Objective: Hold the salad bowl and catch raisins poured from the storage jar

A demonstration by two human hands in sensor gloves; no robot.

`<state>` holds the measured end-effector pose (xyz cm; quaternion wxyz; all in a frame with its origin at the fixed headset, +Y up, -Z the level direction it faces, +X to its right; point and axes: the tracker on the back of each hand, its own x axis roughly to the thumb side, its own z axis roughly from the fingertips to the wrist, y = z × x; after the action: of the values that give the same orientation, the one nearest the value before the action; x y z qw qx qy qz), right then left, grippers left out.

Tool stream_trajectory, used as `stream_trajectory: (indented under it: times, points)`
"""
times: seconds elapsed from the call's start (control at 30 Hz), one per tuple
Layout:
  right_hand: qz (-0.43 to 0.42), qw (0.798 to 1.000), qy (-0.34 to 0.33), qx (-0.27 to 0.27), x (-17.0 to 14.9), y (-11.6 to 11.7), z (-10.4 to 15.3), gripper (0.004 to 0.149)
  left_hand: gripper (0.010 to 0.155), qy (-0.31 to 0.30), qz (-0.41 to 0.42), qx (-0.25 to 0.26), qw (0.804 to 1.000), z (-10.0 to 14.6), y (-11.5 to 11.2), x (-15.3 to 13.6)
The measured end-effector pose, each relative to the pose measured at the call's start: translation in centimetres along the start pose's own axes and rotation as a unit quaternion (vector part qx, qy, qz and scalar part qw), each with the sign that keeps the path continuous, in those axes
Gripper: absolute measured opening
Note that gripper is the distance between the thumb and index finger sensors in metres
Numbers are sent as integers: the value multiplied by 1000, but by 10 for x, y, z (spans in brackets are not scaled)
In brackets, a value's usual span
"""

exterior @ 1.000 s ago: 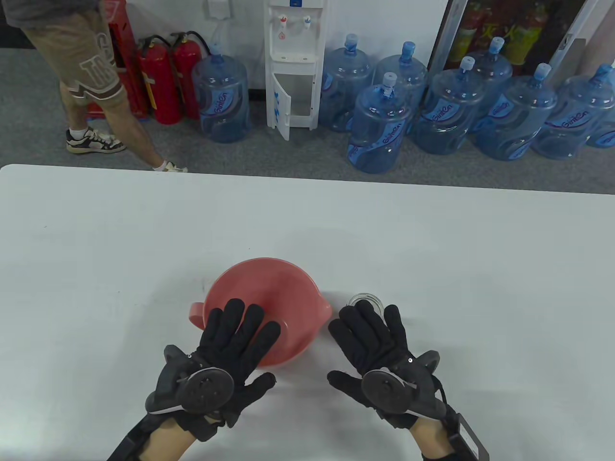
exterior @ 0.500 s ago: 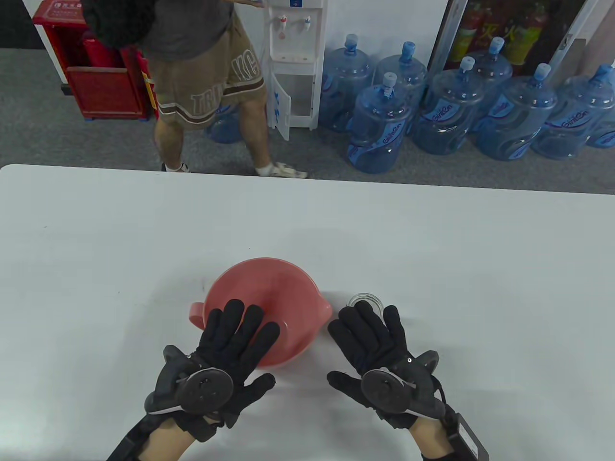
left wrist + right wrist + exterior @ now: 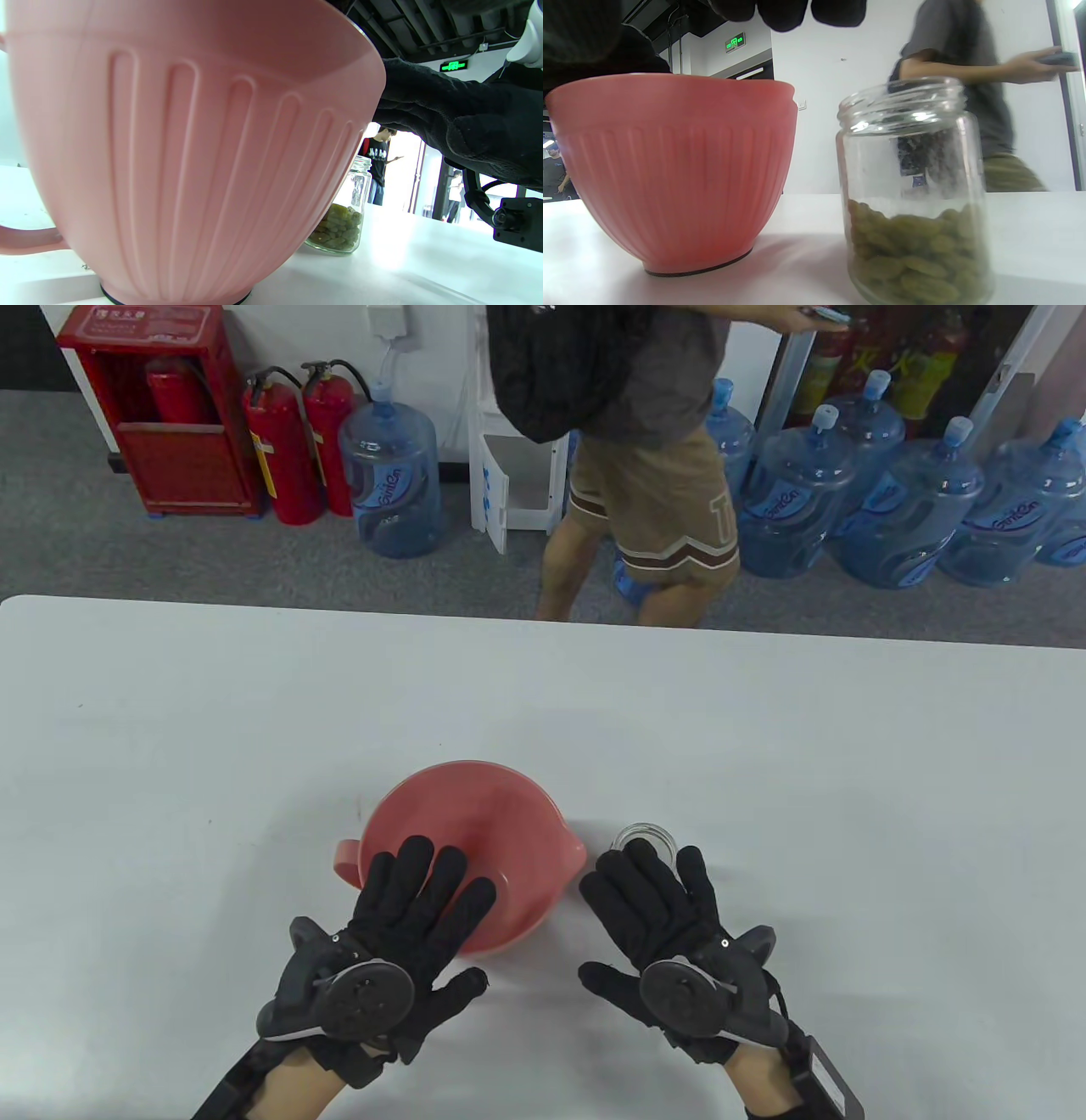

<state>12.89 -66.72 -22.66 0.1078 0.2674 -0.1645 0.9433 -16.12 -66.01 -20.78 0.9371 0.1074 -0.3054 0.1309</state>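
A pink ribbed salad bowl (image 3: 484,823) with a side handle stands upright on the white table (image 3: 170,746). It fills the left wrist view (image 3: 191,148) and shows in the right wrist view (image 3: 674,169). A lidless glass storage jar (image 3: 646,838) with green raisins in its bottom stands just right of the bowl (image 3: 912,190) (image 3: 342,220). My left hand (image 3: 441,912) lies flat with spread fingers over the bowl's near rim and grips nothing. My right hand (image 3: 624,912) lies flat with spread fingers, its fingertips (image 3: 785,12) above the jar's near side, holding nothing.
A passer-by (image 3: 645,475) walks on the floor beyond the table's far edge. Water bottles (image 3: 899,517) and fire extinguishers (image 3: 288,449) stand on the floor behind. Bare white tabletop lies on both sides of the bowl and jar and beyond them.
Both hands, the bowl and the jar have stayed where they were. The passer-by behind the table has walked from left to right.
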Motion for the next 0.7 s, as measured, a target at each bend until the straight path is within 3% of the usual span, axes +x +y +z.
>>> stream_trajectory:
  times: [0.23,0.47,0.7]
  points:
    - [-1,1000,0,0,0,0,1,87,75,-9,0,0,1000,-1,4,4]
    - [-3,1000,1,2,-1,1,1,87,75,-25,38,23,999,-1,28,10]
    - [-5,1000,4,3,-2,1,2,87,75,14,74,75,994,6,69,-27]
